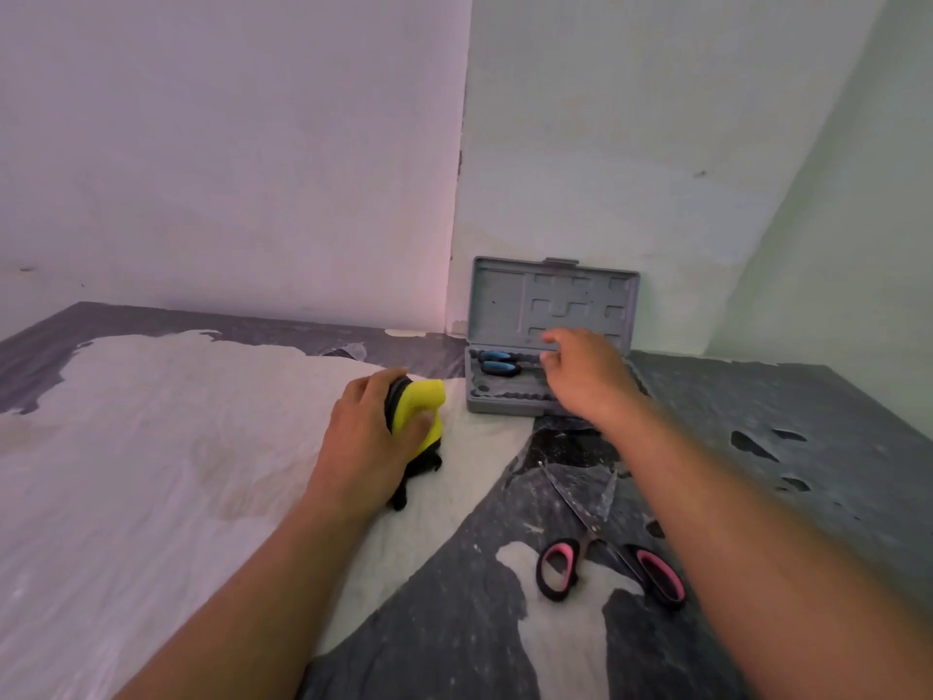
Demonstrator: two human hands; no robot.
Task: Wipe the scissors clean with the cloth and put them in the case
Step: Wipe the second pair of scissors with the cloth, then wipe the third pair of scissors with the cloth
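Pink scissors (608, 538): nearest of all, lying flat on the dark worn table top (833, 447), blades spread apart and pointing away, black-and-pink handles toward the person; nobody is touching them.
Left hand (373, 437): a little further off, palm down on the pale peeled patch of the table, fingers curled round the cloth.
Cloth (419, 411): bunched yellow with a black part, held under that hand, thumb pressed into the yellow.
Right hand (585, 376): reaching out over the front half of the case, fingers loosely spread and bent, thumb up; it is blurred and I cannot tell whether it grips anything.
Blue scissors (500, 362): lying in the case tray, blue handles to the left, the blade end hidden behind the right hand.
Case (505, 305): grey plastic, open, in the far corner, lid standing up against the wall (631, 144).
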